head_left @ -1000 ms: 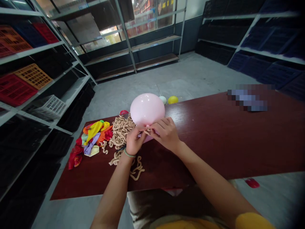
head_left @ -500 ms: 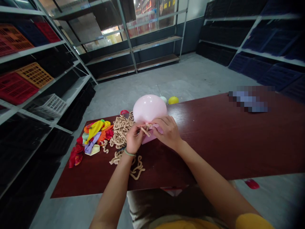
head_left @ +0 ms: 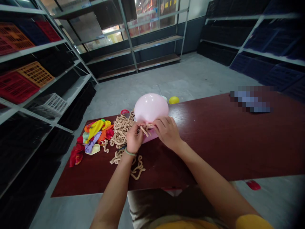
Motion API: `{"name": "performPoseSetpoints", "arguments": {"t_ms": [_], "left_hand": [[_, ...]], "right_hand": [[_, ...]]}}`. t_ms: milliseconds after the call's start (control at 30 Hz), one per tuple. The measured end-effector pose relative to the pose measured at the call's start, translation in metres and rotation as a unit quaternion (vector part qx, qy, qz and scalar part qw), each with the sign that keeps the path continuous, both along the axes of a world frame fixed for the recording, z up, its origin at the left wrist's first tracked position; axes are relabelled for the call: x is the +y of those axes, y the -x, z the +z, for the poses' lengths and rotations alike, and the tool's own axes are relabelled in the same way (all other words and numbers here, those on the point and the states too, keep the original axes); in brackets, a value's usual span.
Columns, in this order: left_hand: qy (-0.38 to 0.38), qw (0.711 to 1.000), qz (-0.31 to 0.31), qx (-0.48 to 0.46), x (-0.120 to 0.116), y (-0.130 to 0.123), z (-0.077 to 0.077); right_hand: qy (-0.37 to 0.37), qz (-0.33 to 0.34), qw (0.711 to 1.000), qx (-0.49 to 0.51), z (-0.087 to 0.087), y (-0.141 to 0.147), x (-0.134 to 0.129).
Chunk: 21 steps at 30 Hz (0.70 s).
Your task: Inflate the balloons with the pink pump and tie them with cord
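Note:
A blown-up pale pink balloon (head_left: 151, 107) rests at the table's far edge, just beyond my hands. A thick beige cord (head_left: 144, 130) runs below the balloon, between my fingers. My left hand (head_left: 134, 136) pinches the cord, a loose end sticking out past the thumb. My right hand (head_left: 167, 132) is closed at the other side of the cord by the balloon's base; its fingertips are partly hidden. Under the hands shows a flat pink piece (head_left: 150, 136), perhaps part of the balloon. Left of my left hand lies a heap of curly beige cords (head_left: 121, 128).
Limp coloured balloons (head_left: 95, 130) lie at the left of the dark red table (head_left: 214, 140). A blurred-out object (head_left: 250, 100) lies at the far right. A yellow balloon (head_left: 173, 100) shows past the far edge. Racks with crates (head_left: 35, 73) stand around.
My right thumb has drawn back from over the pink piece toward the cord, and the fingers have closed in. My left hand keeps its pinch. The view has shifted slightly.

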State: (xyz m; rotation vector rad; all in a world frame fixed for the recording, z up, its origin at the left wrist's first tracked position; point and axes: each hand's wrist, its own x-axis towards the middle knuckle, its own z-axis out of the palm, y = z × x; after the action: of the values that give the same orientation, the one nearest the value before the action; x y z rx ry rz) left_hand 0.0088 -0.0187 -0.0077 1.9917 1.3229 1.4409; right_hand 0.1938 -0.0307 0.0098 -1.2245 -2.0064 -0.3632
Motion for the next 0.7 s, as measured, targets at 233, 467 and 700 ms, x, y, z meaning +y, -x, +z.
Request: {"name": "performPoseSetpoints", "arguments": {"t_ms": [233, 467, 700], "left_hand": [[0.0, 0.999, 0.033, 0.006, 0.003, 0.001, 0.003], [0.044, 0.998, 0.031, -0.029, 0.008, 0.006, -0.001], [0.081, 0.989, -0.016, -0.124, 0.011, -0.002, -0.008]], "right_hand": [[0.001, -0.026, 0.999, -0.031, -0.004, -0.004, 0.004], [0.018, -0.01, 0.999, -0.025, -0.008, 0.0, 0.006], [0.008, -0.002, 1.0, 0.03, -0.014, -0.003, 0.011]]}}
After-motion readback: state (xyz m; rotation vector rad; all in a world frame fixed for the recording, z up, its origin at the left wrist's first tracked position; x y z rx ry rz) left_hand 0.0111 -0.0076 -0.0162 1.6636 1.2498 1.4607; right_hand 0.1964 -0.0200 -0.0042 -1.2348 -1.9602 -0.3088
